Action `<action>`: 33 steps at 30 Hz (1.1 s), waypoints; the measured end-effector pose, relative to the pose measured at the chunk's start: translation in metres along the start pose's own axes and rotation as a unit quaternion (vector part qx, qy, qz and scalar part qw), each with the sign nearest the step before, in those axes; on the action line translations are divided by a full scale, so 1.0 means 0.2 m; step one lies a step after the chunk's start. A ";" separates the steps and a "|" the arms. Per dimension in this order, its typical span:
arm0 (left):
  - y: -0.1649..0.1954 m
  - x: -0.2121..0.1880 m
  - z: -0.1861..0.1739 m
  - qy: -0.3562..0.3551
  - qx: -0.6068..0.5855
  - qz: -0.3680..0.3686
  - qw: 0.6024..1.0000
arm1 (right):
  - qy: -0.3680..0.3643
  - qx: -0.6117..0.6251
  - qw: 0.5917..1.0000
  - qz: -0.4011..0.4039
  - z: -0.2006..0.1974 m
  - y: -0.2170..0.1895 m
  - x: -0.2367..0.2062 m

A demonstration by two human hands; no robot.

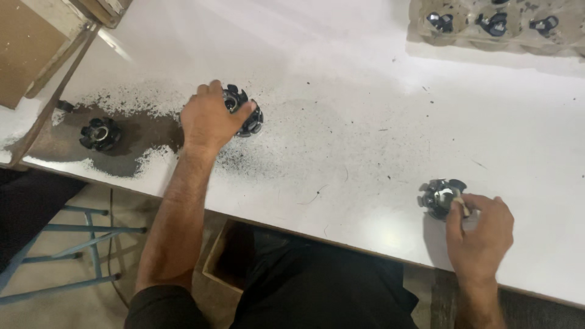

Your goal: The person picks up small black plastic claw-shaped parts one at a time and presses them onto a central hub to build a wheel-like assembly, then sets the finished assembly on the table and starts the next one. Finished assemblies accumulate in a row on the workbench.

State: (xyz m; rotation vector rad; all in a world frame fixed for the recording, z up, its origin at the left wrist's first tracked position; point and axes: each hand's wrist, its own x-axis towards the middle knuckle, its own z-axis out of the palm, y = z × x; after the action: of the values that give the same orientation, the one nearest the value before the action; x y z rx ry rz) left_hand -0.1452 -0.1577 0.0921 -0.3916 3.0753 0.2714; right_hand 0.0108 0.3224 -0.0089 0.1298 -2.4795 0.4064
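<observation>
Left hand [207, 119] grips black finned part [247, 116], half hidden; right hand [481, 231] pinches second part [440, 198], fingertips covering edge.

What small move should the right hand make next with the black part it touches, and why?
Probably it should close the fingers fully around the black finned part and lift it off the white table. The right hand only pinches that part's near edge with thumb and fingertips, while the left hand already covers a second finned part, so the right grip looks the less secure.
</observation>
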 end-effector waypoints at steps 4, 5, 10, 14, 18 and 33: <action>0.01 0.01 -0.06 0.023 0.101 0.229 0.968 | 0.064 0.087 0.994 0.031 -0.03 0.02 -0.04; 0.00 -0.03 -0.06 0.029 0.099 0.265 0.959 | 0.055 0.097 0.993 0.036 -0.03 0.01 -0.04; 0.13 -0.18 -0.03 0.001 0.034 0.172 0.984 | 0.029 0.128 0.990 0.050 -0.01 -0.04 -0.05; 0.27 -0.24 -0.06 0.025 0.011 0.163 0.986 | 0.026 0.153 0.986 0.062 -0.03 -0.06 -0.02; 0.36 -0.36 -0.07 0.020 -0.080 0.276 0.957 | 0.062 0.205 0.975 0.067 -0.05 -0.08 -0.05; 0.63 -0.89 0.47 0.097 -0.255 0.426 0.863 | -0.041 0.305 0.949 0.070 0.06 -0.46 -0.06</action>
State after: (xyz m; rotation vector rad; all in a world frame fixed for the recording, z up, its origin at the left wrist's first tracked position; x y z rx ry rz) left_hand -0.0047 0.0237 0.0294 1.0452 3.0872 1.1203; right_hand 0.0316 0.2313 -0.0008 0.2245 -2.3650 1.2434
